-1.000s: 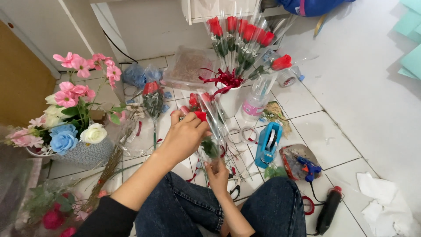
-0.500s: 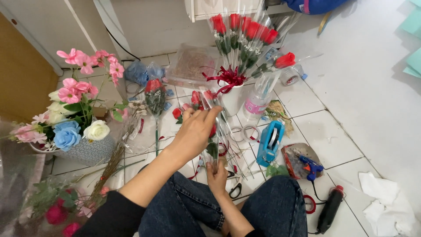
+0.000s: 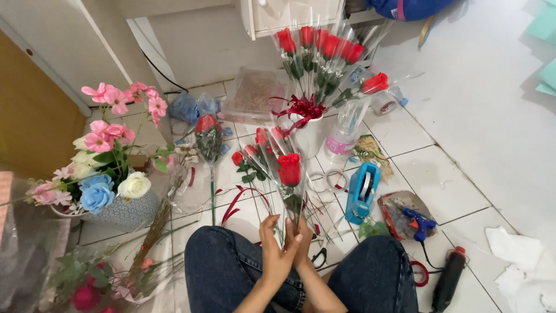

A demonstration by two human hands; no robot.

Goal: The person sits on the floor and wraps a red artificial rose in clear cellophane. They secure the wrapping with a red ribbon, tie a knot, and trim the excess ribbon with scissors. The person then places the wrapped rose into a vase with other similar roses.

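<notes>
Standing upright just above frame centre, the wrapped red rose (image 3: 289, 169) is held by its lower stem, sleeved in clear cellophane. The left hand (image 3: 276, 250) is closed loosely around the stem base, fingers extended upward; the right hand (image 3: 302, 240) is pressed against it from 3 o'clock, largely hidden, so its exact closure cannot be told. Both hands sit between the knees.

At 11 o'clock from the bloom, more sleeved roses (image 3: 259, 152) lie on the tiled floor. At 12 o'clock, a white vase (image 3: 308, 136) holds a bunch of wrapped roses (image 3: 317, 55) tied with red ribbon. At 3 o'clock a blue tape dispenser (image 3: 362, 193) stands; at 4 o'clock a blue glue gun (image 3: 418, 221) rests on a tray. At 9 o'clock a basket of pink, white and blue flowers (image 3: 107, 174) is seen.

Risk, as judged: with only a light hold, the stem may slip or rotate inside the sleeve, and the cellophane may crease. Scissors (image 3: 319, 257) lie close beneath the wrists and could be struck.
</notes>
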